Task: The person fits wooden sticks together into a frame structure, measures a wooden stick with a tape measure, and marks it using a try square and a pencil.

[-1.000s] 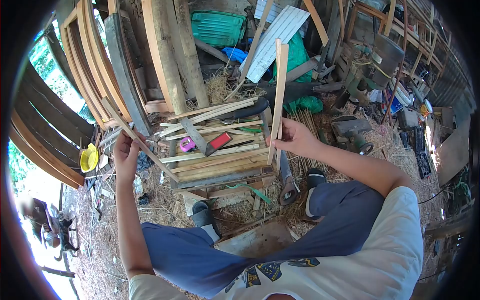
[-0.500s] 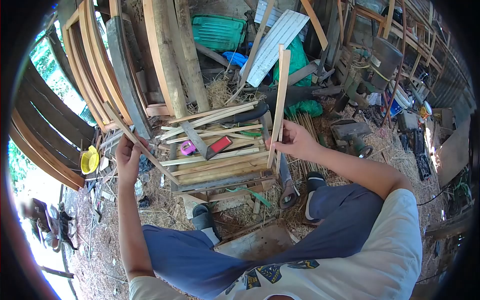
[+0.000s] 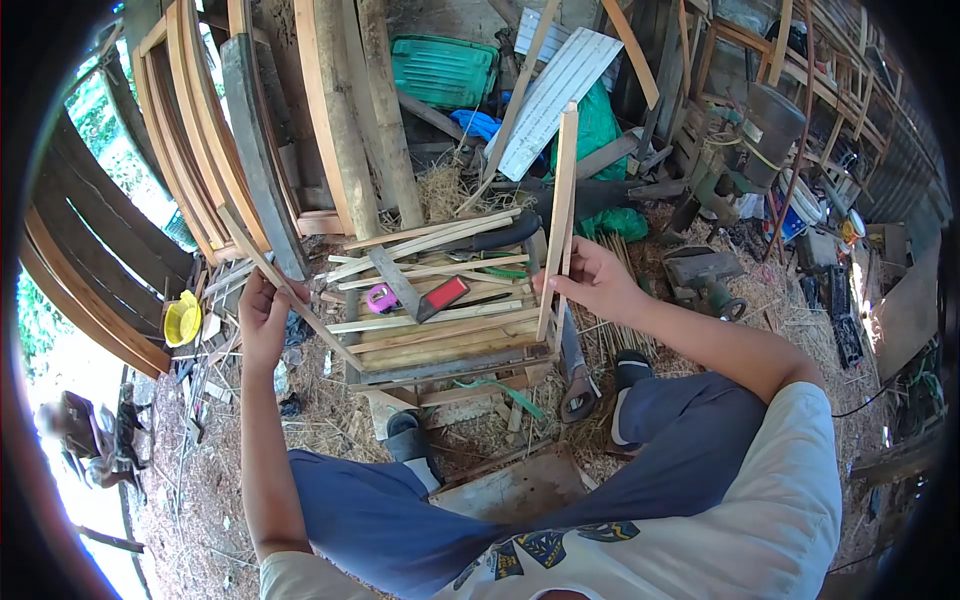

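My left hand point(image 3: 264, 322): fingers closed round thin stick point(image 3: 322, 328), slanting from eleven o'clock down to five, at nine o'clock of low bench point(image 3: 440, 366). My right hand point(image 3: 592, 281): thumb and fingers pinching tall wood strips point(image 3: 562, 210), seemingly two, leaning toward twelve-thirty, at bench's three o'clock. On bench between: loose slats point(image 3: 420, 319), square point(image 3: 396, 283) with red on handle, pink tape measure point(image 3: 381, 298) at its nine o'clock. Yellow bowl point(image 3: 182, 320): nine o'clock from my left hand.

Grn plastic crate point(image 3: 445, 72), ylw tub point(image 3: 183, 319)
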A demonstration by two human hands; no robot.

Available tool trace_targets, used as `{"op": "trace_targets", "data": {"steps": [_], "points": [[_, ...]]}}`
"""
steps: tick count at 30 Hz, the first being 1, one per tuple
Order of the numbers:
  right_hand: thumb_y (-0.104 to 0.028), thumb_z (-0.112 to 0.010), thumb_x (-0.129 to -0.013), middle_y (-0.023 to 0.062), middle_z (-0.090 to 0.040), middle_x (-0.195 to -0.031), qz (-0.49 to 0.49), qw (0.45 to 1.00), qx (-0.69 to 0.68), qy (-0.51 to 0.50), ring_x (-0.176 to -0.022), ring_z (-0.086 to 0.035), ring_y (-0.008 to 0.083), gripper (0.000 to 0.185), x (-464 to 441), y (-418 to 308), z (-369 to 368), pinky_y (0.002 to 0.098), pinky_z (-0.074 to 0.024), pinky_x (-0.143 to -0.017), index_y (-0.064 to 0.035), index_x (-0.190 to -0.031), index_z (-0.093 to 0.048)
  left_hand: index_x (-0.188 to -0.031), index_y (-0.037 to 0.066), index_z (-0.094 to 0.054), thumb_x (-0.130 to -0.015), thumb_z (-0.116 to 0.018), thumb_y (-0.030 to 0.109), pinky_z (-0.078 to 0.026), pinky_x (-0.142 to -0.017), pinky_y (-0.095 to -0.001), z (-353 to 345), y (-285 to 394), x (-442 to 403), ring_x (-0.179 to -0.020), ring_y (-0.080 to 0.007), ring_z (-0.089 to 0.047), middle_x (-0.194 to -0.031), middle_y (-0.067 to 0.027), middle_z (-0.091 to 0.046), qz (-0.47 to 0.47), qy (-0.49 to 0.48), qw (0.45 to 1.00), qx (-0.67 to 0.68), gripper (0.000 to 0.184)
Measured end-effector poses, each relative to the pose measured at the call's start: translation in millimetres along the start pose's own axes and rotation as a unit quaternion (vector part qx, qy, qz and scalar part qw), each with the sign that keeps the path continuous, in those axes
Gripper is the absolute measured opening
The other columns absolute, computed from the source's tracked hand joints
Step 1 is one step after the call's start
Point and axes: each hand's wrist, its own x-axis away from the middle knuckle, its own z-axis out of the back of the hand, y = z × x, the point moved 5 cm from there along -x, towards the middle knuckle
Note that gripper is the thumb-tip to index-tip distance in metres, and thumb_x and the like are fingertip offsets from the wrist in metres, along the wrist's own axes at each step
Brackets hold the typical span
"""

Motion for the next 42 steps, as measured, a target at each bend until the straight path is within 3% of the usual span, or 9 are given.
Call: {"op": "trace_targets", "data": {"steps": [10,17,25,29,34,40,42], "points": [[0.001,-0.059,-0.102,0.0133,-0.072,-0.117,0.021,0.999,-0.016,0.027,-0.113,-0.070,0.0207,0.027,-7,-21,1,0.0378,-0.0557,-0.102,-0.0025,-0.127,-0.049,-0.124,-0.001,-0.055,-0.101,-0.050,-0.001,-0.055,-0.085,-0.0324,-1,0,0,-0.089,-0.0174,-0.068,-0.095,-0.0102,-0.070,0.001,0.002,1.000,0.012,0.024],[-0.002,-0.056,-0.105,0.0150,-0.071,-0.116,0.067,0.996,-0.022,0.051,-0.110,-0.071,0.0226,0.021,-20,-39,2,0.0397,-0.0569,-0.102,-0.0034,-0.125,-0.049,-0.126,-0.002,-0.057,-0.099,-0.052,0.008,-0.054,-0.082,-0.0328,-4,0,-4,-0.088,-0.0174,-0.067,-0.093,-0.0093,-0.070,-0.003,-0.009,1.000,0.005,0.029],[-0.009,-0.049,-0.109,0.0058,-0.061,-0.101,0.086,0.992,-0.032,0.083,-0.095,-0.062,0.0146,0.014,-25,-35,-7,0.0339,-0.0526,-0.091,-0.0051,-0.122,-0.048,-0.109,0.002,-0.058,-0.107,-0.058,0.021,-0.049,-0.073,-0.0282,-21,12,-8,-0.076,-0.0122,-0.062,-0.083,-0.0056,-0.066,-0.005,0.048,0.999,-0.013,0.020],[-0.011,-0.047,-0.109,0.0027,-0.055,-0.095,0.097,0.988,-0.081,0.091,-0.087,-0.055,0.0121,0.013,-30,-28,-12,0.0309,-0.0487,-0.084,-0.0059,-0.121,-0.049,-0.101,0.002,-0.062,-0.108,-0.059,0.028,-0.045,-0.066,-0.0262,-17,5,-12,-0.069,-0.0104,-0.060,-0.074,-0.0041,-0.064,0.000,0.101,0.994,-0.031,0.027],[-0.016,-0.054,-0.107,0.0009,-0.053,-0.094,0.079,0.988,-0.071,0.108,-0.084,-0.053,0.0107,0.016,-32,-30,-19,0.0296,-0.0481,-0.080,-0.0070,-0.120,-0.050,-0.091,0.002,-0.063,-0.106,-0.063,0.031,-0.040,-0.055,-0.0245,-21,-1,-16,-0.059,-0.0087,-0.057,-0.068,-0.0017,-0.062,0.019,0.159,0.987,-0.033,0.033],[-0.027,-0.066,-0.103,-0.0021,-0.052,-0.093,0.073,0.987,0.018,0.140,-0.083,-0.052,0.0080,0.026,-31,-43,-30,0.0266,-0.0466,-0.073,-0.0085,-0.115,-0.051,-0.088,0.003,-0.062,-0.100,-0.073,0.032,-0.043,-0.055,-0.0243,-42,21,-14,-0.059,-0.0066,-0.057,-0.068,-0.0003,-0.061,0.018,0.187,0.975,-0.118,0.033],[-0.029,-0.066,-0.104,-0.0021,-0.053,-0.093,0.064,0.988,0.011,0.141,-0.082,-0.052,0.0082,0.027,-31,-42,-29,0.0262,-0.0463,-0.072,-0.0087,-0.115,-0.051,-0.090,0.003,-0.062,-0.102,-0.070,0.031,-0.044,-0.056,-0.0241,-45,23,-14,-0.059,-0.0067,-0.056,-0.067,0.0001,-0.060,0.021,0.183,0.974,-0.130,0.031]]}}
